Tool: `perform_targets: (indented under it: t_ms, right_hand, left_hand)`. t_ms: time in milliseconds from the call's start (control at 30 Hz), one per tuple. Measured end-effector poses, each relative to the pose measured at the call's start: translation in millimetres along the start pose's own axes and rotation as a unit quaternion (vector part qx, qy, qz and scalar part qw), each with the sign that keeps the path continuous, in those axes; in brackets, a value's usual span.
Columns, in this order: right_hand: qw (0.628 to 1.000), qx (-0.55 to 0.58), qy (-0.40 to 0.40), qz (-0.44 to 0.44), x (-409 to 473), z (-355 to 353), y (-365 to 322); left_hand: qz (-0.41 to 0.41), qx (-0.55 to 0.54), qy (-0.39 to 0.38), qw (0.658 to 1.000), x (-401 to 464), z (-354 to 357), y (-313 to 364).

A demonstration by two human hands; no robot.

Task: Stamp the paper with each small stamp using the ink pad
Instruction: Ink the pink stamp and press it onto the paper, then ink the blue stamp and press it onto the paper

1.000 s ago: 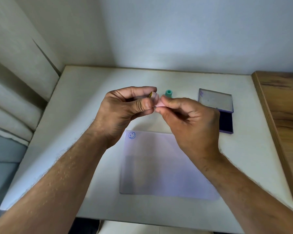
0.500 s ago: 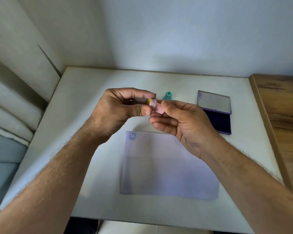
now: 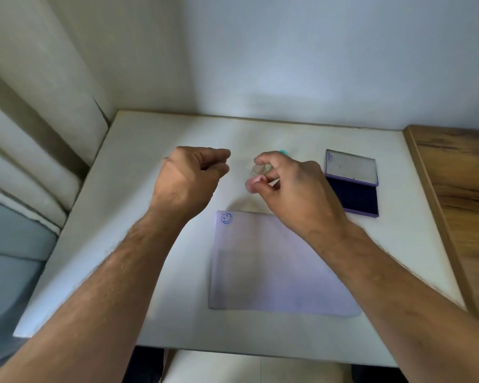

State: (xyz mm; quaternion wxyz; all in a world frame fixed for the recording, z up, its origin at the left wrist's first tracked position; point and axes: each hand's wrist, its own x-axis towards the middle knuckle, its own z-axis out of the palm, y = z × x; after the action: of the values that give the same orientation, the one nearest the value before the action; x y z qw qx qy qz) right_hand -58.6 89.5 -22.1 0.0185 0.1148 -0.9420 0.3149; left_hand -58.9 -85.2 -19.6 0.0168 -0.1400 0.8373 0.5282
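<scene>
A: Why are the two hands apart above the bench (image 3: 138,205)?

B: It looks as if each has its own piece. The right hand (image 3: 293,189) pinches a small pink stamp (image 3: 251,184) between thumb and forefinger, its other fingers loosely curled. A pale roundish bit shows just behind the pinch, too blurred to name. The left hand (image 3: 190,179) is curled into a loose fist; whether it holds a cap or nothing is hidden by the knuckles.

A: And why is the stamp held at the tips like that?

B: Probably so its face stays free and can be turned down onto the ink. The ink pad (image 3: 353,197) lies open just to the right of that hand, lid (image 3: 351,167) folded back toward the wall, dark pad nearest the person, so the reach is short.

A: The paper (image 3: 274,266)?

B: Flat on the bench in front of the person, below both hands. One blue smiley mark (image 3: 226,218) sits in its far-left corner, with the rest of the sheet unmarked, which suggests a row is being started there.

A: Any other stamps?

B: A teal stamp (image 3: 283,152) peeks out behind the right fingers, standing on the bench; likely waiting its turn.
</scene>
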Motion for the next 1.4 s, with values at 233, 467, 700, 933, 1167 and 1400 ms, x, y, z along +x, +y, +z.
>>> perform_targets:
  t_ms: [233,467,700,933,1167,1400]
  right_hand:
    - [0.997,-0.048,0.048,-0.042,9.8,17.9,-1.0]
    - [0.995,-0.076,0.032,-0.059,14.4,29.3,-2.4]
    - [0.982,-0.017,0.187,-0.019,23.8,8.2,3.0]
    - [0.988,-0.122,0.078,0.05,26.9,-3.4,28.4]
    - [0.989,-0.148,0.016,0.021,22.6,5.2,34.2]
    - [0.977,0.095,0.137,0.137,18.4,-19.7,9.0]
  left_hand:
    - [0.022,0.06,0.003,0.998,-6.8,1.4,5.5]
    - [0.03,0.065,0.001,0.997,-5.3,6.5,4.7]
    - [0.033,0.065,0.012,0.997,-6.1,5.8,4.5]
    - [0.03,0.057,0.01,0.998,-4.3,10.2,3.8]
    - [0.039,0.057,0.005,0.998,-7.3,11.8,5.5]
    - [0.059,-0.022,-0.024,0.998,-19.1,19.8,21.2]
